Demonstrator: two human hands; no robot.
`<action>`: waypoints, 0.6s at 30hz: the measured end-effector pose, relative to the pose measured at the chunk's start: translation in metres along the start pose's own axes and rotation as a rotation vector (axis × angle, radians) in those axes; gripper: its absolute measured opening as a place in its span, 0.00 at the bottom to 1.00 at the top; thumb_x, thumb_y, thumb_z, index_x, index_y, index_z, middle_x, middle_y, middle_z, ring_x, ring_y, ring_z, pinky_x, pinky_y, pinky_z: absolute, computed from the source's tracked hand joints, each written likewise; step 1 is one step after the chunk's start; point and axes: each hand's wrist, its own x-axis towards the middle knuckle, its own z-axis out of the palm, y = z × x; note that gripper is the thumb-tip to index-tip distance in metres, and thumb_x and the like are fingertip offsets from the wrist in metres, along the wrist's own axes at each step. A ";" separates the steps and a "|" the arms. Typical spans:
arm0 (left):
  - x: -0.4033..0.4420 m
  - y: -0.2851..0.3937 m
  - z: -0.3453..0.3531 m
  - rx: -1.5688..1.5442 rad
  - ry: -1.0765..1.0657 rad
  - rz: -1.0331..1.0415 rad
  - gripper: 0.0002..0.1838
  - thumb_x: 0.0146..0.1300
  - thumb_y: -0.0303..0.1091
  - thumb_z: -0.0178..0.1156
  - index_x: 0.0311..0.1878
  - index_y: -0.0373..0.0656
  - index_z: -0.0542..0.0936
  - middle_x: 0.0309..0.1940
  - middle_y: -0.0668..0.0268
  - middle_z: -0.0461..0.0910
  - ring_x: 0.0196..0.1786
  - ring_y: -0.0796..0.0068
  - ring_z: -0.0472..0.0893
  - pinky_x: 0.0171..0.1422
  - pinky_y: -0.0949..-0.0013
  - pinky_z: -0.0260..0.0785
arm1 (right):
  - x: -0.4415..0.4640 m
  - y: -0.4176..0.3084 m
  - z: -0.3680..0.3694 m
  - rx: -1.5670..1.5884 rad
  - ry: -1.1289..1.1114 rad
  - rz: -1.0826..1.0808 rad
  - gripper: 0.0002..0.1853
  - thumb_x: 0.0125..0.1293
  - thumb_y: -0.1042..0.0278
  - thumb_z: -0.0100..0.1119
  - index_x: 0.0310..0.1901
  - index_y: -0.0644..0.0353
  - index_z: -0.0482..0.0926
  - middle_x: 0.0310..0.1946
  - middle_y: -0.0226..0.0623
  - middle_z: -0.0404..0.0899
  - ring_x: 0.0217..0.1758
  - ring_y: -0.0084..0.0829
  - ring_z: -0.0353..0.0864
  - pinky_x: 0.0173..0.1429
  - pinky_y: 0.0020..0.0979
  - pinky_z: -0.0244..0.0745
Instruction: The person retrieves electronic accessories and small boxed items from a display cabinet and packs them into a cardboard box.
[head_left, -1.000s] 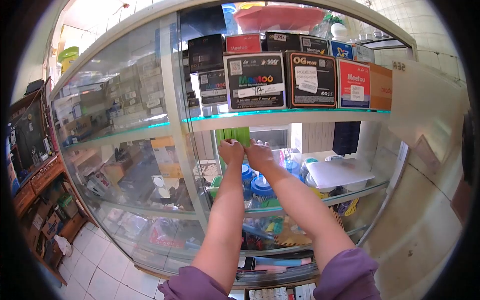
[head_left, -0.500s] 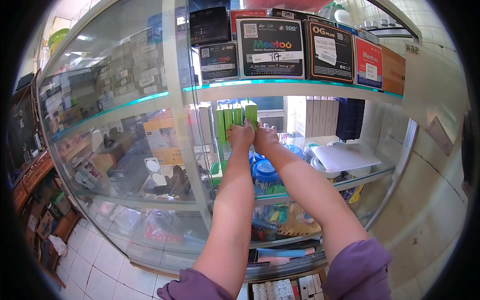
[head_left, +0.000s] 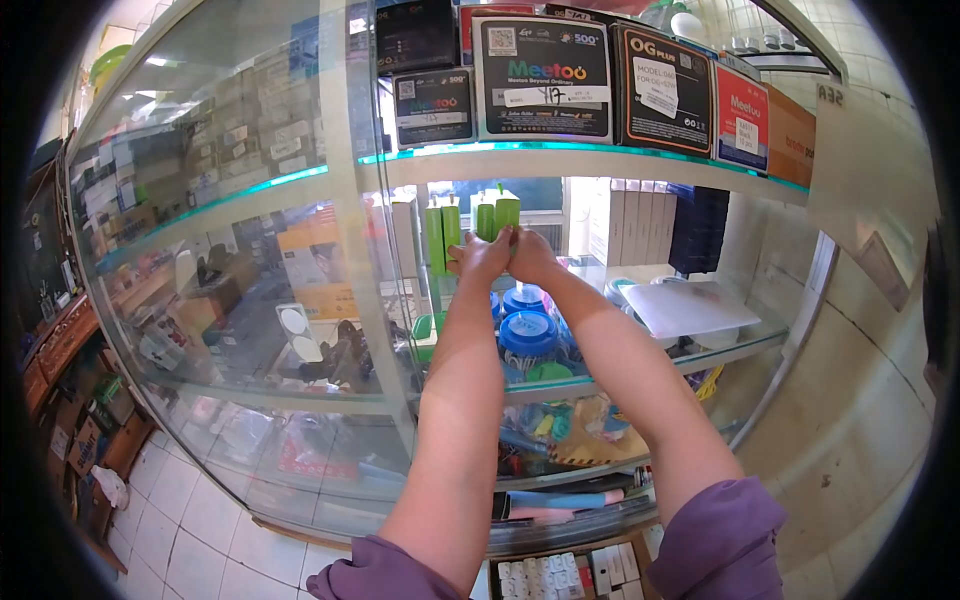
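Note:
Inside the glass display cabinet, my left hand (head_left: 484, 258) and my right hand (head_left: 533, 256) are close together at the lower part of two upright green boxes (head_left: 496, 211). Both hands are closed on this pair, though my fingertips are partly hidden behind the boxes and each other. Two more slim green boxes (head_left: 436, 237) stand upright just left of my left hand, with a gap between them and the pair. Blue-lidded jars (head_left: 528, 334) sit below my wrists on the same shelf.
Above my hands runs a glass shelf edge (head_left: 560, 146) bearing several Meetoo boxes (head_left: 542, 80). White boxes (head_left: 640, 226) and a white flat sheet (head_left: 690, 306) are to the right. A glass door (head_left: 230, 250) with a frame post stands left. An open carton (head_left: 545, 578) lies below.
The two right-hand green boxes now stand together, apart from the left two, leaving a gap. My hands have shifted slightly and come closer together. The camera view has moved a little.

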 end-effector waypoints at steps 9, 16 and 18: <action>0.003 -0.005 0.007 -0.427 -0.080 0.131 0.51 0.55 0.76 0.42 0.64 0.36 0.63 0.52 0.41 0.74 0.61 0.50 0.72 0.64 0.57 0.61 | -0.013 0.007 -0.042 1.136 0.127 0.827 0.16 0.61 0.64 0.45 0.50 0.57 0.69 0.32 0.43 0.79 0.35 0.36 0.82 0.43 0.50 0.73; -0.082 0.018 -0.032 -0.416 -0.588 0.146 0.49 0.54 0.79 0.36 0.72 0.55 0.58 0.62 0.51 0.68 0.64 0.54 0.69 0.63 0.51 0.60 | -0.067 0.024 -0.062 0.902 0.131 0.721 0.15 0.62 0.58 0.47 0.41 0.58 0.79 0.33 0.38 0.77 0.34 0.34 0.78 0.35 0.50 0.78; -0.103 0.014 -0.037 -0.391 -0.597 0.219 0.50 0.52 0.80 0.37 0.70 0.53 0.59 0.56 0.51 0.69 0.60 0.58 0.70 0.58 0.52 0.65 | -0.103 -0.012 -0.094 0.959 0.134 0.758 0.18 0.64 0.55 0.45 0.44 0.58 0.78 0.36 0.39 0.77 0.37 0.35 0.78 0.36 0.50 0.77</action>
